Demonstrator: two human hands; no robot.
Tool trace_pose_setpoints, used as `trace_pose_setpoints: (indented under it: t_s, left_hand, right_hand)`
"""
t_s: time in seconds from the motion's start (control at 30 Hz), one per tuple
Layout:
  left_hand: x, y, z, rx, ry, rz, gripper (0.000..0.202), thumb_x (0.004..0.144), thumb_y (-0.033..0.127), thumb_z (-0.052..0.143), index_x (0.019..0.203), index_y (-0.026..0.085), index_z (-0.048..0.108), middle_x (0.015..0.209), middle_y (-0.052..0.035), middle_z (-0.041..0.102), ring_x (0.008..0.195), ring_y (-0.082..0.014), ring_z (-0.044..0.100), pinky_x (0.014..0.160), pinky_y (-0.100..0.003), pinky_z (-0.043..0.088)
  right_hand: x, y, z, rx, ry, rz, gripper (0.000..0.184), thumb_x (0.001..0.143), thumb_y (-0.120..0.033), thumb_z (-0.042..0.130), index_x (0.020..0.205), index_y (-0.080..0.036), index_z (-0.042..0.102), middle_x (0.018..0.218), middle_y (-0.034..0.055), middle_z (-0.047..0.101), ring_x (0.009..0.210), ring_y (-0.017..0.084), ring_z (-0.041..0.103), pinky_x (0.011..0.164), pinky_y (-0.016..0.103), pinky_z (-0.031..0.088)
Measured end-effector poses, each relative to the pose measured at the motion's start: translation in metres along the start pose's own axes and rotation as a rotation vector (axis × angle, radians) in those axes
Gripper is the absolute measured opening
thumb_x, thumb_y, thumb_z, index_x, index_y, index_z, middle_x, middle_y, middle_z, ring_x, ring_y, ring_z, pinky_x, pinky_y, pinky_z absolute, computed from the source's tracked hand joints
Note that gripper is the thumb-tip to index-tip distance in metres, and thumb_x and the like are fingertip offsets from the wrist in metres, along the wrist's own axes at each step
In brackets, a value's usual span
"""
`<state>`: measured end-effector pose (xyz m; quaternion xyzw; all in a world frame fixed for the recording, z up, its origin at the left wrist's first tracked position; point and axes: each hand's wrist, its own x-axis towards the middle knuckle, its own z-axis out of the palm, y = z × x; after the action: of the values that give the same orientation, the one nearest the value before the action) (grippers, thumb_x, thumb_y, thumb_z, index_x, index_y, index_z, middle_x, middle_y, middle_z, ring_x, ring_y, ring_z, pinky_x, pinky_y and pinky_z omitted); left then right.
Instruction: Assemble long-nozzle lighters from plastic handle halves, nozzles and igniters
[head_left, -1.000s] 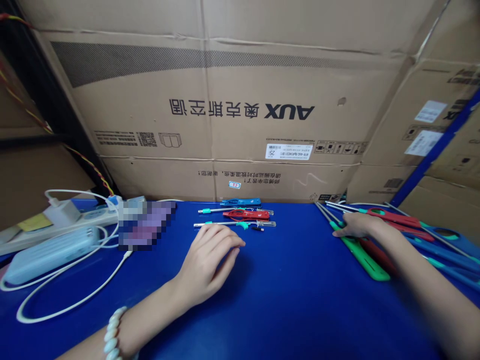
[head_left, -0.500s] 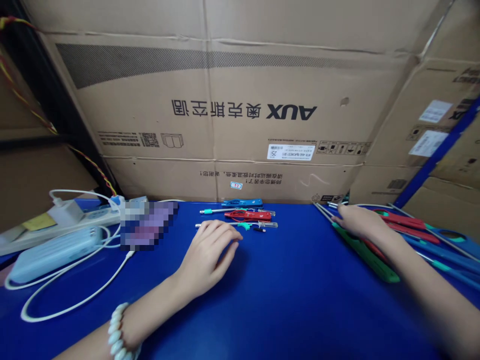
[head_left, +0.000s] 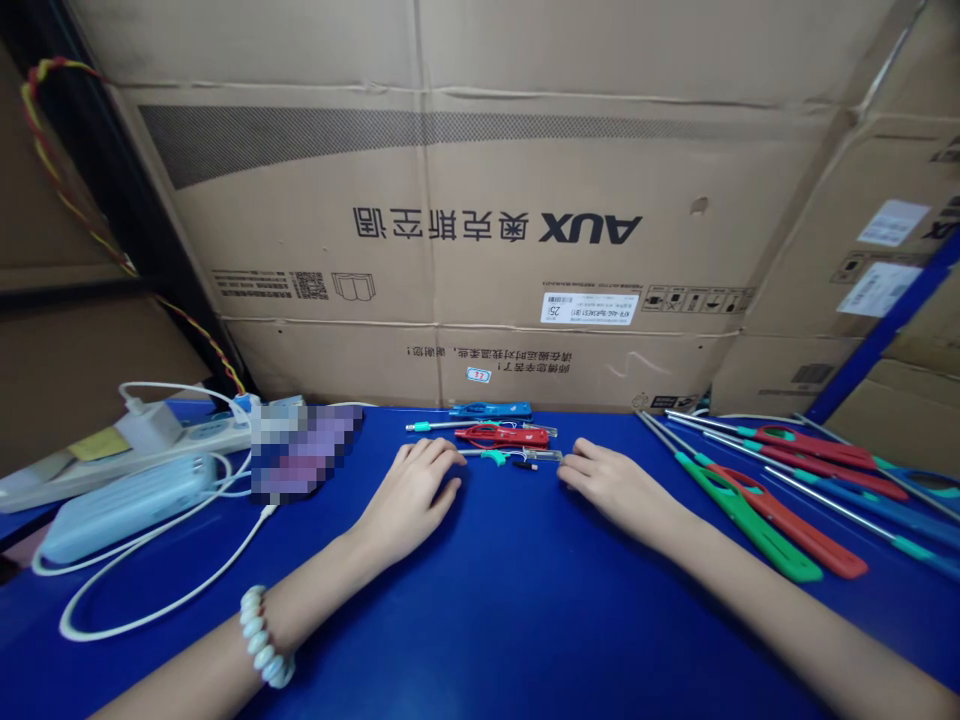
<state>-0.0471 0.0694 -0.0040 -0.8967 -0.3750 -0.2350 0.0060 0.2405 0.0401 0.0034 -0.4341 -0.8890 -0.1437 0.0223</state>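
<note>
My left hand lies palm down on the blue table, fingers apart, its fingertips at the left end of a clear tube with a teal clip. My right hand rests flat too, fingertips touching that tube's right end. Neither hand holds anything. Behind the tube lie a red lighter part, a metal rod with a teal end and a blue piece.
Several long-stemmed lighters in green, red and blue lie at the right. A power strip, a power bank and a white cable sit at the left. Large cardboard boxes wall off the back.
My right hand left the lighters at the right and moved left to the clear tube's right end. My left hand slid slightly forward toward the tube's left end.
</note>
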Motion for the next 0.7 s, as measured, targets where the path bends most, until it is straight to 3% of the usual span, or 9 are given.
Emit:
trace_pose_setpoints:
  t_s: [0.23,0.43,0.57,0.7]
  left_hand:
    - [0.001,0.001,0.001,0.01,-0.026,0.0,0.015,0.09,0.015,0.044,0.1,0.019,0.054,0.104,-0.0054,0.059,0.095,-0.0242,0.053,0.082,-0.041,0.04]
    - [0.0,0.002,0.004,0.038,-0.041,0.019,0.018,0.091,0.014,0.044,0.105,0.019,0.054,0.107,-0.0065,0.058,0.097,-0.0253,0.052,0.082,-0.041,0.041]
    - [0.01,0.002,0.008,0.082,-0.038,0.042,0.026,0.09,0.012,0.044,0.114,0.018,0.053,0.111,-0.0093,0.055,0.1,-0.0271,0.051,0.083,-0.043,0.041]
    - [0.03,-0.003,0.014,0.124,-0.036,0.07,0.022,0.09,0.012,0.046,0.109,0.016,0.056,0.107,-0.0103,0.055,0.098,-0.0276,0.05,0.082,-0.041,0.041]
  right_hand:
    - [-0.006,0.013,0.0,0.074,-0.017,0.025,0.027,0.081,0.003,0.042,0.085,-0.016,0.062,0.092,0.0106,0.061,0.088,0.024,0.052,0.073,0.033,0.048]
    - [-0.009,0.017,-0.012,0.17,-0.021,0.058,0.031,0.073,0.005,0.044,0.083,-0.018,0.061,0.088,0.0065,0.062,0.083,0.021,0.054,0.079,0.034,0.047]
    - [-0.007,0.018,-0.016,0.22,0.054,0.138,0.023,0.079,-0.001,0.045,0.086,-0.018,0.06,0.09,0.0067,0.063,0.086,0.022,0.055,0.08,0.036,0.046]
    - [0.002,0.016,-0.011,0.259,0.141,0.215,0.019,0.089,-0.013,0.046,0.102,-0.018,0.058,0.102,0.0096,0.062,0.096,0.025,0.055,0.086,0.041,0.046]
